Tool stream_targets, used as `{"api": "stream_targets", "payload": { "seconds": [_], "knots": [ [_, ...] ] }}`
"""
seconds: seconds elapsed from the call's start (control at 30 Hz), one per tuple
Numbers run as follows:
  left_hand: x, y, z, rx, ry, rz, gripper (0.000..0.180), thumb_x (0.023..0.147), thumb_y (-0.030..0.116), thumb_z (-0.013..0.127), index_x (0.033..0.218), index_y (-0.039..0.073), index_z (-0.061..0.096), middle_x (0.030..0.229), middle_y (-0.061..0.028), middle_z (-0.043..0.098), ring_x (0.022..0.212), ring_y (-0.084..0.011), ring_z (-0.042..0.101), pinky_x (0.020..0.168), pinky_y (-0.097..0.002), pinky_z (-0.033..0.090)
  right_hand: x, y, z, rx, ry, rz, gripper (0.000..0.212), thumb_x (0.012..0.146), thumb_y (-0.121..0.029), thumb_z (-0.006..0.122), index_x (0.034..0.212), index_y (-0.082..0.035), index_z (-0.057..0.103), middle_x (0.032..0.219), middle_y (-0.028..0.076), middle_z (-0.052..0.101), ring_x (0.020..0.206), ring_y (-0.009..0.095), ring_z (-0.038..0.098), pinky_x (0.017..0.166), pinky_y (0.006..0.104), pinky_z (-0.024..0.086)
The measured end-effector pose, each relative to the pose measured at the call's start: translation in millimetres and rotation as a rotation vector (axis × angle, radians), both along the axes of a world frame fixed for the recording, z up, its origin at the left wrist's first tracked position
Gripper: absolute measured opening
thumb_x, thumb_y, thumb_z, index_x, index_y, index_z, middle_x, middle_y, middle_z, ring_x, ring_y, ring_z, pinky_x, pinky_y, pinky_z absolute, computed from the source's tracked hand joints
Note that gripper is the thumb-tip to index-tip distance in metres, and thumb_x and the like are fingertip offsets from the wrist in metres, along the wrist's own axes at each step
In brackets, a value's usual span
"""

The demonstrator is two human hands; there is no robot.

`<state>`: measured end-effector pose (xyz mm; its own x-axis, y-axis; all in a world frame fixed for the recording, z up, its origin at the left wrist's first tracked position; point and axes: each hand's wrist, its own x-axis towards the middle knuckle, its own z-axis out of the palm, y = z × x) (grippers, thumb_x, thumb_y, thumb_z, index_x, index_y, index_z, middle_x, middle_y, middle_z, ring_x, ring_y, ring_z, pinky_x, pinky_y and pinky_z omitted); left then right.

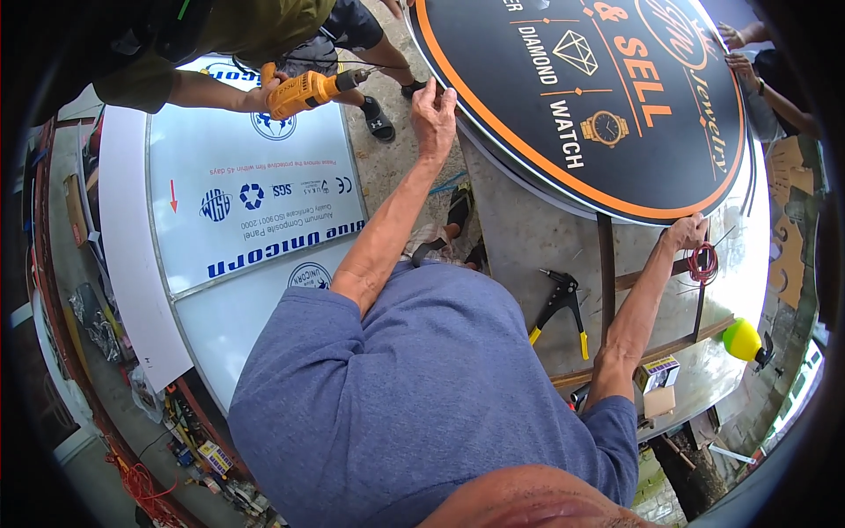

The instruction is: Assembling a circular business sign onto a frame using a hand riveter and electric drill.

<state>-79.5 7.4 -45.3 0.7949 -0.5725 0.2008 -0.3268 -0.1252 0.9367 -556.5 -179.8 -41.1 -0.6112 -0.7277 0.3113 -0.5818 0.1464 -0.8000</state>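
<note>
A large round sign (519,114), black with an orange band and a white rim, lies face up at the upper right. My left hand (434,119) grips its left rim, fingers pointing away from me. At its near edge my right hand (685,233) is closed on the rim, beside a coil of thin red wire (701,264). Below the sign, a black hand riveter with yellow grips (561,310) rests on the grey worktable (510,255). A co-worker at the upper left holds a yellow power drill (304,93). Another person's hands (744,53) touch the sign's far right edge.
White film-covered panels (264,194) lie on the left. Brown metal bars (607,264) cross the worktable under the sign. A yellow-green spray bottle (741,340) and a small box (657,373) are at the right. Tools and cables (198,436) clutter the lower left.
</note>
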Motion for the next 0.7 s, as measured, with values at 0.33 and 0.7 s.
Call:
{"api": "stream_targets", "payload": {
  "seconds": [0.33, 0.7],
  "knots": [
    [17.7, -10.3, 0.9, -0.078, 0.214, 0.001, 0.052, 0.094, 0.028, 0.068, 0.132, -0.006, 0.059, 0.102, -0.0158, 0.061, 0.087, -0.0254, 0.064, 0.079, -0.0392, 0.053, 3.2, 1.2, 8.0, 0.032, -0.04, -0.023, 0.031, 0.096, -0.021, 0.056, 0.105, 0.006, 0.069, 0.084, 0.018, 0.072, 0.074, 0.03, 0.066, 0.072, 0.0436, 0.049],
    [25.4, -12.8, -3.9, -0.055, 0.057, 0.04, 0.053, 0.093, 0.028, 0.069, 0.133, -0.005, 0.06, 0.098, -0.0162, 0.061, 0.086, -0.0263, 0.063, 0.08, -0.04, 0.052, -4.7, -5.5, -0.6, 0.041, -0.016, -0.01, 0.031, 0.093, -0.02, 0.055, 0.103, 0.005, 0.07, 0.087, 0.018, 0.073, 0.074, 0.032, 0.066, 0.073, 0.0438, 0.049]
  ]
}}
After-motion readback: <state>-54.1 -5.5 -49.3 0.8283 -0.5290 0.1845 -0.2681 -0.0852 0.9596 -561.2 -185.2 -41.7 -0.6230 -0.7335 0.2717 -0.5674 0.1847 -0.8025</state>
